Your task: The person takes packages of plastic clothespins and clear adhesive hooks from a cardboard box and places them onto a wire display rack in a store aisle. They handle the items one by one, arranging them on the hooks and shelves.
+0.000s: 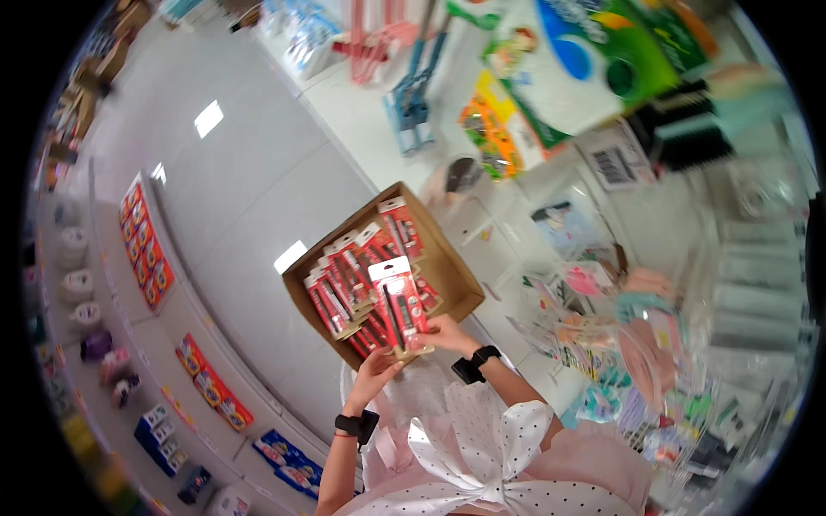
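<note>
My right hand (448, 336) grips the lower right edge of a red and white blister pack (399, 303), held face up above an open cardboard box (455, 277). Dark, slim items show through the pack's front. My left hand (375, 377) is at the box's near side, its thumb and fingertips close to the pack's bottom corner. Whether those fingers pinch the box wall or the pack cannot be told. Several similar red packs (342, 280) stand in rows inside the box. What supports the box is mostly hidden below it.
On the right, a white shelf (348, 135) carries blue-handled tools (413, 106), a large green and white package (561, 71), a brush (694, 138) and small bagged goods (594, 348). Across the grey tiled floor (258, 161), a left-hand shelf holds orange-red packs (145, 248) and blue packs (290, 461).
</note>
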{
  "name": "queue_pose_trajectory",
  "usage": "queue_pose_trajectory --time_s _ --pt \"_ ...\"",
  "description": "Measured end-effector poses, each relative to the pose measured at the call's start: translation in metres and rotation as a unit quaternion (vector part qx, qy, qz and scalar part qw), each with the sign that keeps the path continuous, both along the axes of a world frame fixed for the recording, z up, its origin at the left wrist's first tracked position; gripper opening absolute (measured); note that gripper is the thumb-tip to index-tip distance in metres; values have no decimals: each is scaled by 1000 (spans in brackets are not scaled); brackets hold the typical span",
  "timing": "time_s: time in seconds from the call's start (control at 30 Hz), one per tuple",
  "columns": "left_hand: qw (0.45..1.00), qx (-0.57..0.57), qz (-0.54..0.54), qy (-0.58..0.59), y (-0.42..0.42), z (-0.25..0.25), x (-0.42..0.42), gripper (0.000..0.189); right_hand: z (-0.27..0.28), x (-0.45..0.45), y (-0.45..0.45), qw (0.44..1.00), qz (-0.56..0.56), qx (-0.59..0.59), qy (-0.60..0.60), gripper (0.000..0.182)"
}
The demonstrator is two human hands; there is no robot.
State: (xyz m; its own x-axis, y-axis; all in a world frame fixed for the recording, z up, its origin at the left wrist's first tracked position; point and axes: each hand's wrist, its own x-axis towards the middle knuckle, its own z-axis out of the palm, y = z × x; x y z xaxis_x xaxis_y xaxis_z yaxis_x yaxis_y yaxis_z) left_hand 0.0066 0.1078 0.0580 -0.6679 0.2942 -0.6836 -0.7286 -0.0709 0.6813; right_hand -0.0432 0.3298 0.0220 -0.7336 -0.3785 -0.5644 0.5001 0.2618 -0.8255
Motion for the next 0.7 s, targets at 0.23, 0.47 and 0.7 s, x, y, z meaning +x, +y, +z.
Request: queue_pose_trajectory --time_s 0.23,0.47,0.7 --pt "979 135 -99 112 67 67 -7 27 100 69 47 989 -100 -89 56 24" --pt "906 122 -309 264 112 117 -27 26 170 86 72 864 -472 -112 136 26" --pt "895 -25 -182 406 165 141 -50 33 209 72 113 762 -600 14 244 16"
